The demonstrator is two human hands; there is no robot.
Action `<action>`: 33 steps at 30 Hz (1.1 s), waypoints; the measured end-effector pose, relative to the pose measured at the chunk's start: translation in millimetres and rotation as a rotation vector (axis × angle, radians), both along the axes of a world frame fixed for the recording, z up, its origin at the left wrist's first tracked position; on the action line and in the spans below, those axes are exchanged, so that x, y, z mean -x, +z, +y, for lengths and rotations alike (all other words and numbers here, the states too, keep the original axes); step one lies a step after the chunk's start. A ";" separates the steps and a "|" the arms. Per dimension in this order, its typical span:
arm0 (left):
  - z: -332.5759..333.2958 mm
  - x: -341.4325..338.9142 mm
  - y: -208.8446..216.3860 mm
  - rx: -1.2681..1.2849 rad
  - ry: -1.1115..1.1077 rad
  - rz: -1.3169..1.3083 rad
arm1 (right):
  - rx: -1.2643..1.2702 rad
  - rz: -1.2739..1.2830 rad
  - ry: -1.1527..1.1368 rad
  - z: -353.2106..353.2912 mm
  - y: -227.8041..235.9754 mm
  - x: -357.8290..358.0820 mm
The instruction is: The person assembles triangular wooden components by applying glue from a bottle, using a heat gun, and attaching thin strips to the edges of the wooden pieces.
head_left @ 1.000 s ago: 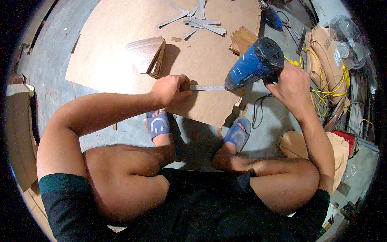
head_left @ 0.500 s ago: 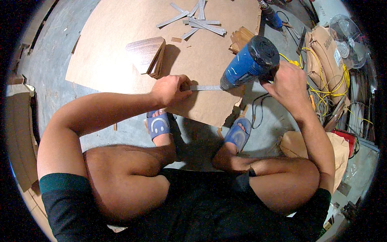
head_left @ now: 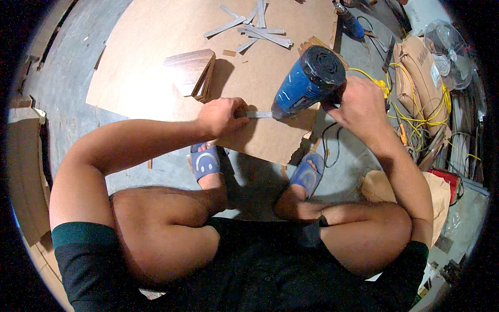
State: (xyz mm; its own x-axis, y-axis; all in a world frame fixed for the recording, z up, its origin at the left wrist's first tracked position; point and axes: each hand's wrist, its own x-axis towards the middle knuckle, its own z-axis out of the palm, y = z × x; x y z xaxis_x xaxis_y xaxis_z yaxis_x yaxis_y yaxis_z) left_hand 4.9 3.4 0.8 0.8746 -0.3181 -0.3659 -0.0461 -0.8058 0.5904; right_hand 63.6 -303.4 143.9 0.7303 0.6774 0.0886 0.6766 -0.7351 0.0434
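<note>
Woodworking shop floor, viewed from above.
Bare concrete floor (head_left: 78,93) carrying a fibreboard sheet (head_left: 150,57), cut edging strips (head_left: 260,28), stacked veneered panels (head_left: 195,73), coiled yellow cable (head_left: 416,104) and a fan (head_left: 449,54).

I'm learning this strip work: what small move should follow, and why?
Probably slide the blue heat gun slowly along the thin strip. The right hand aims its nozzle at the strip's end, while the left hand pinches the other end over the brown board.

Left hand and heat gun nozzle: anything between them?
In the head view, only the thin grey strip spans the gap: the left hand pinches one end, the other reaches the blue heat gun held by the right hand.
</note>
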 end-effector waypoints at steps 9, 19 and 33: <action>1.2 -1.9 0.5 0.018 -0.010 0.025 | -0.065 -0.034 0.008 11.2 -5.7 0.3; 4.4 9.0 -2.9 0.057 0.100 -0.046 | -0.003 0.022 -0.014 18.6 -6.1 -0.2; 41.1 68.9 -7.8 0.000 -0.716 0.011 | -0.098 -0.037 0.057 36.7 -18.7 -1.9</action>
State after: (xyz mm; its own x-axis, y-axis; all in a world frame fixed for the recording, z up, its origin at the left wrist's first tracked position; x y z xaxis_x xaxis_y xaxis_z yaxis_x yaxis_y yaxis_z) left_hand -64.0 44.5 -7.0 0.4476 -0.8126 -0.3733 -0.5578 -0.5800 0.5937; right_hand 65.5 -266.8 125.2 0.6858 0.7044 0.1829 0.7167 -0.6974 -0.0011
